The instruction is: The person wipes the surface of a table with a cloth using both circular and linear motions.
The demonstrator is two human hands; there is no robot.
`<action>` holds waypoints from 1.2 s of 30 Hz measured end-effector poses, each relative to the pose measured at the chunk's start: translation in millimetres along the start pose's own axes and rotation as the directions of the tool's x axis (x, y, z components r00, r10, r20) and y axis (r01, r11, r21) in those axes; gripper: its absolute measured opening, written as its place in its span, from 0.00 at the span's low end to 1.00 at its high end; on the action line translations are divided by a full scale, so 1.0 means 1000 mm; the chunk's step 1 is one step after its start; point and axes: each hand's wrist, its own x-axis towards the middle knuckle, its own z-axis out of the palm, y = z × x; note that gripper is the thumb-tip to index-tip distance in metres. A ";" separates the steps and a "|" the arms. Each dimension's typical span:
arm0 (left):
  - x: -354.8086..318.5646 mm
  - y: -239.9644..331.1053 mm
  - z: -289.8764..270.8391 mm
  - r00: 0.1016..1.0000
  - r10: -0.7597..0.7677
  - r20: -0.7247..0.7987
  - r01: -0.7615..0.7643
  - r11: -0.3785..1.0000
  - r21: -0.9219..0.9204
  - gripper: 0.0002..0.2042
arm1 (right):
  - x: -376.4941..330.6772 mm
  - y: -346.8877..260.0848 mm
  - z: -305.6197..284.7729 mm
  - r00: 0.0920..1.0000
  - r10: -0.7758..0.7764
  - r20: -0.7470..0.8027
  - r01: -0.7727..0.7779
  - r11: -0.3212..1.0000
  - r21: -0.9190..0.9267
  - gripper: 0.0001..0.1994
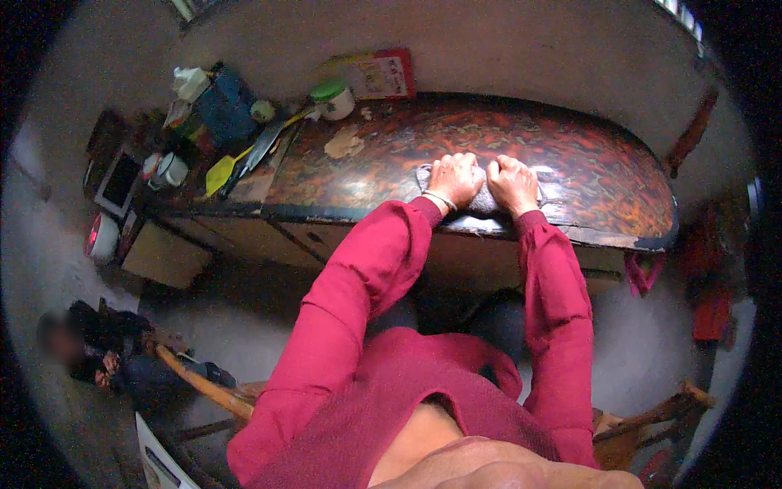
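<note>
Grey cloth (484, 198), one: under and between your left hand (457, 178) and right hand (513, 187); long axis seemingly crosswise, neither nearer; both your hands curled, gripping it.

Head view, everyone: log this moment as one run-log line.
left hand: curled on grey cloth | right hand: same cloth | cloth: on patterned countertop

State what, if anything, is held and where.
Grey cloth, its left part under the left hand, right part under the right hand; gripped or just pressed, can't tell.
</note>
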 end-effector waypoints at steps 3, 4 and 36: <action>-0.010 0.006 -0.006 0.999 -0.014 0.043 0.013 1.000 0.028 0.11 | -0.008 -0.010 -0.016 0.999 0.030 0.013 -0.031 0.998 0.057 0.12; -0.012 0.007 -0.006 0.999 0.001 0.042 -0.003 1.000 0.031 0.11 | -0.009 -0.010 -0.019 0.999 0.033 0.027 -0.034 0.998 0.050 0.12; 0.029 -0.012 0.016 0.991 -0.114 0.067 0.111 0.993 0.037 0.14 | 0.030 0.005 0.009 0.987 0.143 0.067 -0.145 0.989 0.019 0.16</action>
